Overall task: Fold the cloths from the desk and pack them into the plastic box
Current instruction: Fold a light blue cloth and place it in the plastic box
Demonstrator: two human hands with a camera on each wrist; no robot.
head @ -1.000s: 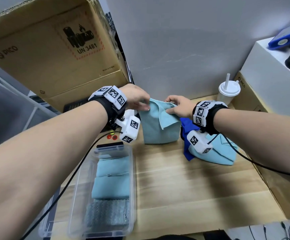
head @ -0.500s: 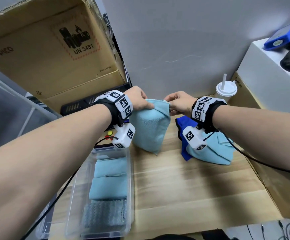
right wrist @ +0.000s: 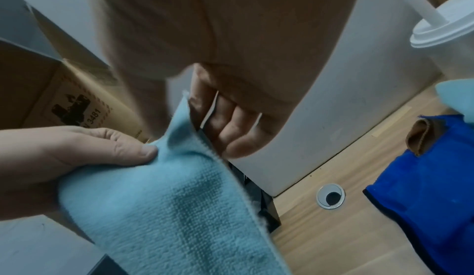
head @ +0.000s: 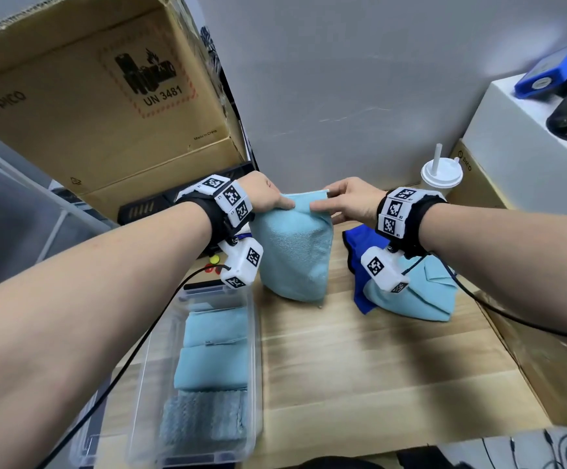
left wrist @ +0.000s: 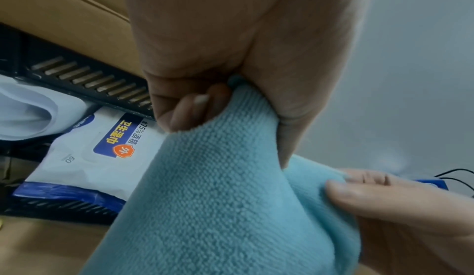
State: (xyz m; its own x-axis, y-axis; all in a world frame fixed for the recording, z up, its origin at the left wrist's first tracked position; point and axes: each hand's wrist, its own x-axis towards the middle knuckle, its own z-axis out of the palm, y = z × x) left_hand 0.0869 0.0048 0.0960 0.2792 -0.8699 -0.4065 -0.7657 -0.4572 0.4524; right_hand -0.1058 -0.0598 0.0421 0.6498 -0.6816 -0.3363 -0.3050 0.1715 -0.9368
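A light blue cloth [head: 294, 252] hangs folded above the wooden desk, its lower end just over the desk top. My left hand [head: 268, 198] pinches its top left corner, with the fingers curled into the fabric [left wrist: 231, 178]. My right hand [head: 343, 201] pinches the top right edge of the cloth [right wrist: 179, 198] between thumb and forefinger. The clear plastic box [head: 251, 350] stands at the front left and holds three folded cloths in a row. A dark blue cloth [head: 360, 252] and another light blue cloth [head: 420, 296] lie heaped on the desk at the right.
A big cardboard box [head: 89, 96] stands at the back left over a black crate [head: 150, 208]. A pack of wet wipes [left wrist: 84, 149] lies by the crate. A white lidded cup with a straw [head: 441, 177] stands at the back right. Cardboard boxes line the right edge.
Both hands have lifted the light blue cloth off the desk by its top edge. It now hangs doubled over, where it lay flat with a corner folded a second ago.
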